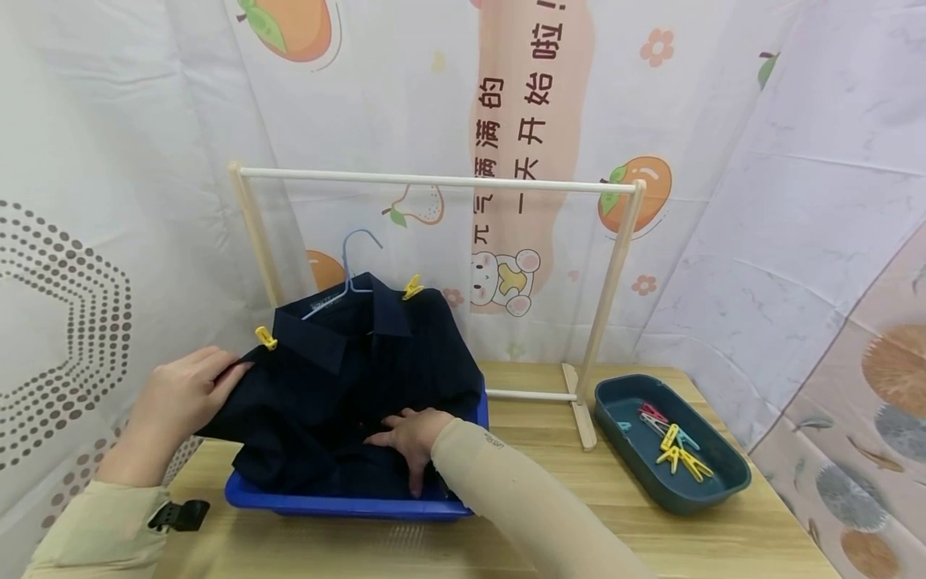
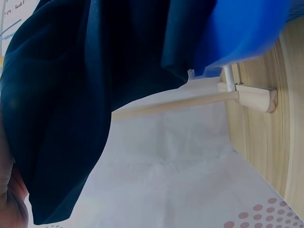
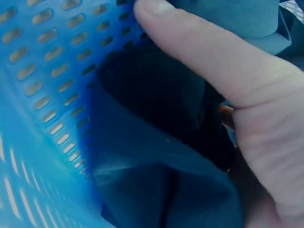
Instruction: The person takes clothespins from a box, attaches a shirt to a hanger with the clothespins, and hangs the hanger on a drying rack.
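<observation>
A dark navy collared shirt (image 1: 434, 354) hangs on a light blue wire hanger (image 1: 347, 261), its lower part bunched in a blue basket (image 1: 340, 507). Two yellow clothespins (image 1: 412, 287) sit on the shirt, one at each shoulder. My left hand (image 1: 186, 392) pinches the shirt's left edge and holds it out past the basket; in the left wrist view the dark cloth (image 2: 61, 109) droops from it. Inside the basket, my right hand (image 1: 418, 441) rests on the cloth with fingers spread. Its thumb (image 3: 204, 45) lies straight near the perforated basket wall (image 3: 52, 71).
Behind the basket stands a wooden drying rack with a white top bar (image 1: 448, 182). A dark green tub (image 1: 622, 434) with several coloured clothespins (image 1: 671, 438) sits at the right of the wooden table (image 1: 535, 474). Printed curtains (image 1: 405, 104) hang around the table.
</observation>
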{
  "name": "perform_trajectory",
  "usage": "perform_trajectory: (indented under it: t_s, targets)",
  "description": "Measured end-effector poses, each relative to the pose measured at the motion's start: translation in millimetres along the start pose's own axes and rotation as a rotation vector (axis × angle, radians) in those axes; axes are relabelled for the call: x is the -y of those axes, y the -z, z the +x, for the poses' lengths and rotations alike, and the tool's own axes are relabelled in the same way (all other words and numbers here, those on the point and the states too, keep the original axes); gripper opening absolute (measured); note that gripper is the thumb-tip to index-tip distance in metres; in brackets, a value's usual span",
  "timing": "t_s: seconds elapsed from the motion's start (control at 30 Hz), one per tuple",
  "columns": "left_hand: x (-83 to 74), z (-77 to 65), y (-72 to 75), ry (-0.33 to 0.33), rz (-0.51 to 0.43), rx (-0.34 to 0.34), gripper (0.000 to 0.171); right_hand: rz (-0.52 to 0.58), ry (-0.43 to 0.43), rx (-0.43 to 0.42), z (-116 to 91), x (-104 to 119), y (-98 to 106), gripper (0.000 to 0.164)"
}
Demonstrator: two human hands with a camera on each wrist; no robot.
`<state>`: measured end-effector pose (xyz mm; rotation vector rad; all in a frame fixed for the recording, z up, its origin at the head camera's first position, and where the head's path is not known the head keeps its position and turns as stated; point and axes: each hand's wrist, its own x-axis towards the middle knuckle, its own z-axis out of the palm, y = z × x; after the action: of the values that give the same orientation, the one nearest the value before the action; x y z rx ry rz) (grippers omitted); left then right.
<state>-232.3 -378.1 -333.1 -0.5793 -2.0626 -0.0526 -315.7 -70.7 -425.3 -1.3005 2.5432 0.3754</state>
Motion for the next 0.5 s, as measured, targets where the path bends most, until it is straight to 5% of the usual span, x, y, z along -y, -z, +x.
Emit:
perform_trajectory:
  t_s: [0.5]
  targets:
    - [1.0, -2.0, -1.8, 0.005, -0.002, 0.017, 0.05, -0.03, -0.01, -0.054, 4.0, 0.3, 0.3, 0.074]
